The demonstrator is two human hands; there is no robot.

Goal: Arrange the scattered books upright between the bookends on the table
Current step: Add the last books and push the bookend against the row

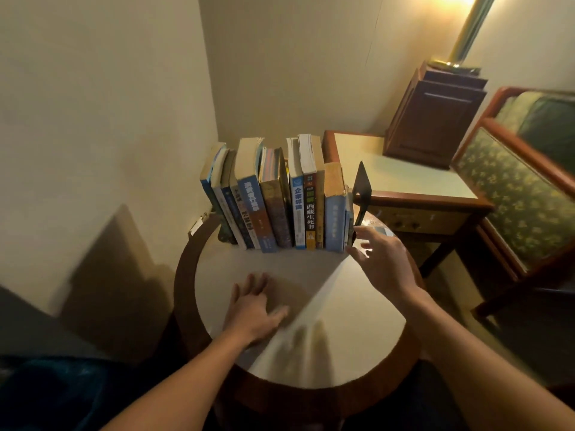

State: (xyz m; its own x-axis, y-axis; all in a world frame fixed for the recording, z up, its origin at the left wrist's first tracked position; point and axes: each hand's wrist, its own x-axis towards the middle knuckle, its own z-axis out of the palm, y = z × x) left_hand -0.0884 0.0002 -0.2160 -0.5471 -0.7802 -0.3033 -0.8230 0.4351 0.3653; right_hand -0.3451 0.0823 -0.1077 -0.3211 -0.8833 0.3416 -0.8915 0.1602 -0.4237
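The round pale-topped table with dark wooden rim [357, 321] carries the row of upright paperback books [280, 206] at its twelve o'clock, with a thin black metal bookend [362, 185] at the row's three o'clock end. The left hand [253, 309] lies flat mid-table with straight fingers. The right hand [384, 259], fingers spread and gripping nothing, is at the bookend's foot, which is best pushed low and squarely towards nine o'clock. One dark spine reads 西藏生死书.
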